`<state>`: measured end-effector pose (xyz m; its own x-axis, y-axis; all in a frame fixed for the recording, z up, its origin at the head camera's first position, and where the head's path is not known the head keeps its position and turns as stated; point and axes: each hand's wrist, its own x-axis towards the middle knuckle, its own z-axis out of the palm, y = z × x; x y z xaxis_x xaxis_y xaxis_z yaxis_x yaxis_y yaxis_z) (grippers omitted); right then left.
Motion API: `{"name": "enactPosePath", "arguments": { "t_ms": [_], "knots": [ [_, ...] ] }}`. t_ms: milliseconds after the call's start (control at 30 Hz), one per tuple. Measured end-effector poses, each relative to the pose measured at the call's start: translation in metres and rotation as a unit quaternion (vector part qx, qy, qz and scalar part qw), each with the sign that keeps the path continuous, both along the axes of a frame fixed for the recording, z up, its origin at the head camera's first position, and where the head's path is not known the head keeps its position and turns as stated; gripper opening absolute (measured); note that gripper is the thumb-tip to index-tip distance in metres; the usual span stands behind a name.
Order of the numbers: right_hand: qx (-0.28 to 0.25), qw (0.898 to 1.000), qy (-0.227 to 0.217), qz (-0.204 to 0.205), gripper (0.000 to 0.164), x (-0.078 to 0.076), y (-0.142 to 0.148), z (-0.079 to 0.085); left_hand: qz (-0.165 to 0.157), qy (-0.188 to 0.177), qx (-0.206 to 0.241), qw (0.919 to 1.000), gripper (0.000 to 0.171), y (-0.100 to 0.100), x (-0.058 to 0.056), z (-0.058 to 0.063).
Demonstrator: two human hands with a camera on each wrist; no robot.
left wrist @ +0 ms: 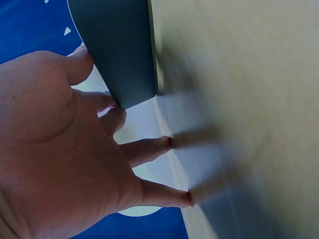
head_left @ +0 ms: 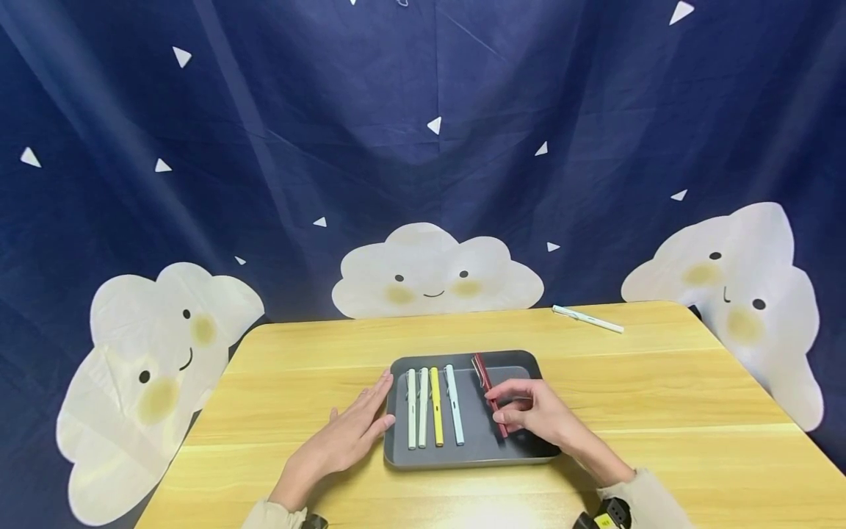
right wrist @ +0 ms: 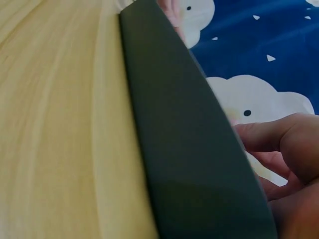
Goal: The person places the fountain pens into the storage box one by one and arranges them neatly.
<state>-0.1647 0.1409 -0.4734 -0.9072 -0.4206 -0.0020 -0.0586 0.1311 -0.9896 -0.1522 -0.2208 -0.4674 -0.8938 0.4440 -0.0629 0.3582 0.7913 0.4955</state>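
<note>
A dark grey tray (head_left: 472, 457) lies on the table and holds several pens. Side by side in its left half are a pale green pen (head_left: 412, 411), a second pale green pen (head_left: 423, 411), a yellow pen (head_left: 437, 411) and a light blue pen (head_left: 455, 408). My right hand (head_left: 532, 411) pinches a dark red pen (head_left: 482, 371) between thumb and fingers, over the tray's right half; the pen slants. My left hand (head_left: 346, 433) touches the tray's left side with extended fingers. In the right wrist view, the tray's wall hides the pens.
A white pen (head_left: 588, 319) lies at the back right of the wooden table (head_left: 681, 397). Behind the table hangs a dark blue curtain (head_left: 370, 95) with cloud prints.
</note>
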Motion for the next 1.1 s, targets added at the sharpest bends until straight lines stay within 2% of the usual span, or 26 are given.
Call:
{"name": "enactPosePath", "arguments": {
  "t_ms": [333,633,833,1100],
  "knots": [
    [0.022,1.000,-0.001,-0.018,0.028,0.002,-0.011,-0.005,0.005,-0.006,-0.001,1.0000,0.067,-0.002,0.000,-0.002],
    [0.090,0.994,0.057,-0.021,0.021,0.000,-0.014,-0.008,0.004,-0.004,-0.002,1.0000,0.067,-0.002,0.000,-0.002],
    [0.127,0.988,0.080,-0.028,0.019,-0.001,-0.019,-0.007,0.002,-0.002,-0.001,1.0000,0.067,-0.002,0.001,-0.002],
    [0.176,0.977,0.117,-0.038,0.020,-0.001,-0.023,-0.005,0.001,0.001,0.002,1.0000,0.067,-0.001,0.000,-0.002]
  ]
}}
